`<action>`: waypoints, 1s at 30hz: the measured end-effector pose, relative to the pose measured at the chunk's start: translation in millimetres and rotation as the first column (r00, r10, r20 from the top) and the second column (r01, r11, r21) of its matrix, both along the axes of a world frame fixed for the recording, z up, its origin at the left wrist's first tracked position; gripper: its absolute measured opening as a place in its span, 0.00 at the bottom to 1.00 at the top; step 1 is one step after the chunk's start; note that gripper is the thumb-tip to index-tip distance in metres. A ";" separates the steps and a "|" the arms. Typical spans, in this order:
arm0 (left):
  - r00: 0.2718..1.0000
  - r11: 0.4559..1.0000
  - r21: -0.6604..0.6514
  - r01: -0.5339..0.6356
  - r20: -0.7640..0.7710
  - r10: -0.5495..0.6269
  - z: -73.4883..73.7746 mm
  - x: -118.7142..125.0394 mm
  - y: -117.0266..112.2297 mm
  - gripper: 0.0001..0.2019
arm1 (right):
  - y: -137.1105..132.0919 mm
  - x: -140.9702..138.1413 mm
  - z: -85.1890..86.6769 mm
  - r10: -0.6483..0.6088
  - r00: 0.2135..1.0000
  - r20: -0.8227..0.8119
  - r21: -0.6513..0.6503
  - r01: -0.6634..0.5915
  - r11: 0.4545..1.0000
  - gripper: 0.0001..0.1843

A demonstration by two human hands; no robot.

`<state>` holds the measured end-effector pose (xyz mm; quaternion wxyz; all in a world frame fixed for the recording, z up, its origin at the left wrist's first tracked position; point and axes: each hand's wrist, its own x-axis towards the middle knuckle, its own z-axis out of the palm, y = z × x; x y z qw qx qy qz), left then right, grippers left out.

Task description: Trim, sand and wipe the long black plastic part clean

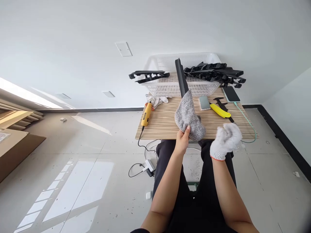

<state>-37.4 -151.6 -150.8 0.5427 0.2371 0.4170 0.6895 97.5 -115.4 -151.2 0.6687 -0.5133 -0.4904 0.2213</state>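
My bare left hand (182,139) grips a grey speckled cloth (187,113) at the table's front edge, thumb on top. The cloth is draped over a long black plastic strip (181,77). The strip's upper end sticks out, tilted toward the basket, and its lower part is mostly hidden by the cloth. To the right, my right hand (225,140) wears a white knit glove with an orange cuff. Its fingers are loosely curved and apart from the thumb, with nothing visible between them. It hovers by the table's front right edge, away from the cloth.
A white plastic basket (155,84) at the back holds several black plastic parts (213,72). On the slatted table (165,124) lie a yellow corded tool (146,115), white gloves (157,101), a yellow-handled cutter (220,110), black calipers (220,103), a grey-green block (204,103) and a phone (231,94).
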 end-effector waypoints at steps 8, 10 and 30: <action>0.992 0.998 0.041 0.057 0.107 -0.061 -0.2 4.1 0.7 0.24 | -9.9 -12.6 8.6 0.451 0.870 0.197 -0.255 -0.399 0.881 0.24; 0.992 0.999 0.024 0.047 0.119 -0.050 0.1 5.0 1.0 0.26 | -8.3 -8.6 8.6 0.447 0.886 0.121 -0.273 -0.403 0.873 0.23; 0.999 0.999 0.034 0.030 -0.029 -0.029 0.2 -0.9 -1.1 0.22 | -14.5 -5.7 0.4 0.438 0.823 0.362 -0.343 -0.319 0.884 0.39</action>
